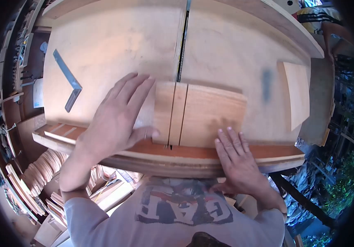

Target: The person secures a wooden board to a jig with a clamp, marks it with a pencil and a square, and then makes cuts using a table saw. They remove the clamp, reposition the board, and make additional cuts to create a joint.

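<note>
A flat wooden board [212, 113] with two narrow parallel grooves lies against the reddish front fence [197, 152] of a plywood sled [115, 49]. The grooves run roughly in line with the dark slot [182, 53] in the sled. My left hand [121, 113] is open over the board's left edge, its thumb near the lower left corner and its fingers stretched forward. At the lower right corner, my right hand [238, 160] rests with fingers flat on the board, its palm over the fence.
A metal square [70, 80] lies on the sled at left. On the right side sits a loose piece of pale wood [296, 96]. A curved rear fence [263, 16] crosses the far side. Stacked wood strips [24, 189] stand lower left.
</note>
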Available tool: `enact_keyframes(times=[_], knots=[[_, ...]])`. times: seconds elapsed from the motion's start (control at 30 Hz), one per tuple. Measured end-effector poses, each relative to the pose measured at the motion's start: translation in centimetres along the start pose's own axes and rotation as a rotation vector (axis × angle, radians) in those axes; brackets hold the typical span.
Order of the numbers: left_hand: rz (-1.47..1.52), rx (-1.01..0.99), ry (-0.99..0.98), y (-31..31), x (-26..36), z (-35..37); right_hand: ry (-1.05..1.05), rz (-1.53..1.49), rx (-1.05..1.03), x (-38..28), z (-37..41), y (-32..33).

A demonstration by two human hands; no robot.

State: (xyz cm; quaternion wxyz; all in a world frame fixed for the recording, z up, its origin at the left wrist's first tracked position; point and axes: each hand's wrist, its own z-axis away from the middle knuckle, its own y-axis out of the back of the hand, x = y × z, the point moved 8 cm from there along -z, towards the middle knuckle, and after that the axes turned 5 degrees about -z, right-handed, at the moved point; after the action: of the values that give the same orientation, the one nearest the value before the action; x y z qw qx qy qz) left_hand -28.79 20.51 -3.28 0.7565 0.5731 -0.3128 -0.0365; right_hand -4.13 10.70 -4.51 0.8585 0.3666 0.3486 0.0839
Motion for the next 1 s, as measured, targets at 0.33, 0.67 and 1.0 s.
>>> enact_keyframes(times=[0.33,0.67,1.0], knots=[[-0.191,-0.103,0.207,-5.3,3.0,13.6,0.129,0.218,0.237,0.0,1.3,-3.5],[-0.260,0.130,0.025,-6.5,3.9,17.0,0.135,0.326,0.243,-0.6,3.3,-5.7],[0.512,1.393,0.668,-18.0,-0.4,38.2,-0.014,0.181,0.205,-1.0,3.9,-7.1]])
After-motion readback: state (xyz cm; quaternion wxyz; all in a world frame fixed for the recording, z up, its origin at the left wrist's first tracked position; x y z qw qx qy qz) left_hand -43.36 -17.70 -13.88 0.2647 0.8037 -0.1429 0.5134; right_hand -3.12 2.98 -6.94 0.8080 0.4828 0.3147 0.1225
